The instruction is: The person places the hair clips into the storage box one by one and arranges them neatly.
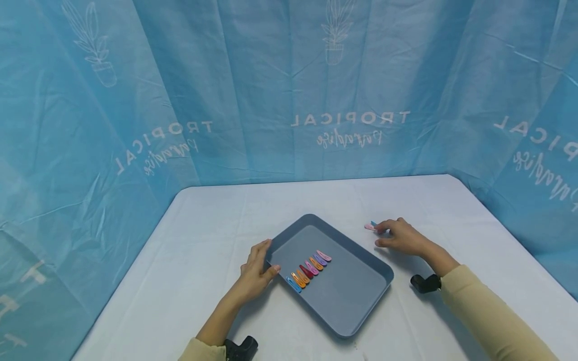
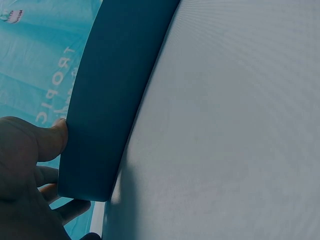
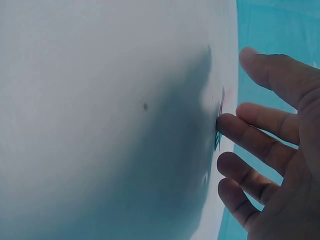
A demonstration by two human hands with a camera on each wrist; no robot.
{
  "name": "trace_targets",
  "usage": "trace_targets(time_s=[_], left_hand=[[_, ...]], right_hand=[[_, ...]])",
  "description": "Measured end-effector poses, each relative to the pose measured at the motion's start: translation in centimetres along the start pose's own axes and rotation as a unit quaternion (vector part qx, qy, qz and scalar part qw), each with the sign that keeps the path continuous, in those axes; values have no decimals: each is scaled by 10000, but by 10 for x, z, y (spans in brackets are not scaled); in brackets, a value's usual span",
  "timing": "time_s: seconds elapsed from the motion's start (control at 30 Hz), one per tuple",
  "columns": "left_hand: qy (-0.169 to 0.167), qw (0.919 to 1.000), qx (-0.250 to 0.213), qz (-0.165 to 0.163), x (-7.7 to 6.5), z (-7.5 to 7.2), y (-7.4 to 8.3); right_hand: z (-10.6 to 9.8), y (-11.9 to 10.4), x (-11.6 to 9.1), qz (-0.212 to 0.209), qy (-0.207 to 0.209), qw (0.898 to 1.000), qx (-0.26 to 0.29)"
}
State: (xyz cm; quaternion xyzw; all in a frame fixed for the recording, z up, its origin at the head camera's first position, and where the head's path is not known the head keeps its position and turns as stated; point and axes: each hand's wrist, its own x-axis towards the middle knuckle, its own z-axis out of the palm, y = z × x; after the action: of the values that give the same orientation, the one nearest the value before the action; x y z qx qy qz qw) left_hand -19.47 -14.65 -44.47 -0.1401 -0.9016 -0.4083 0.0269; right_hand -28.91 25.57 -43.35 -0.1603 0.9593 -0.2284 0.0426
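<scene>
A grey-blue rectangular tray (image 1: pixel 345 293) lies at an angle on the table. Inside it, a slanting row of several snap hair clips (image 1: pixel 309 271) in blue, orange, red, pink and purple runs from the left rim. My left hand (image 1: pixel 258 273) grips the tray's left corner, thumb at one side and fingers round the other; the left wrist view shows the thumb at the rim. Beyond the tray's right side, my right hand (image 1: pixel 399 237) reaches to a small group of hair clips (image 1: pixel 370 227), pink and blue. Its fingertips touch them, with the thumb (image 3: pixel 260 67) held apart.
A white cloth covers the table (image 1: pixel 217 225). Blue printed curtains (image 1: pixel 271 90) enclose its back and sides. Black wrist-worn devices (image 1: pixel 425 284) sit at both sleeve cuffs.
</scene>
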Motion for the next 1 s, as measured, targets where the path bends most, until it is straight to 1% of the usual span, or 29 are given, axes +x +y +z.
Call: trace_targets(time_s=[0.1, 0.43, 0.67, 1.0], left_hand=[[-10, 10000, -54, -19, 0, 0, 0], [-10, 10000, -25, 17, 0, 0, 1], [5, 10000, -17, 55, 0, 0, 2], [-4, 10000, 41, 69, 1, 0, 1]], right_hand=[[-1, 1, 2, 74, 23, 10000, -3], [3, 3, 14, 156, 138, 9997, -134], [5, 1, 23, 137, 255, 9992, -284], [7, 0, 28, 223, 283, 9991, -237]])
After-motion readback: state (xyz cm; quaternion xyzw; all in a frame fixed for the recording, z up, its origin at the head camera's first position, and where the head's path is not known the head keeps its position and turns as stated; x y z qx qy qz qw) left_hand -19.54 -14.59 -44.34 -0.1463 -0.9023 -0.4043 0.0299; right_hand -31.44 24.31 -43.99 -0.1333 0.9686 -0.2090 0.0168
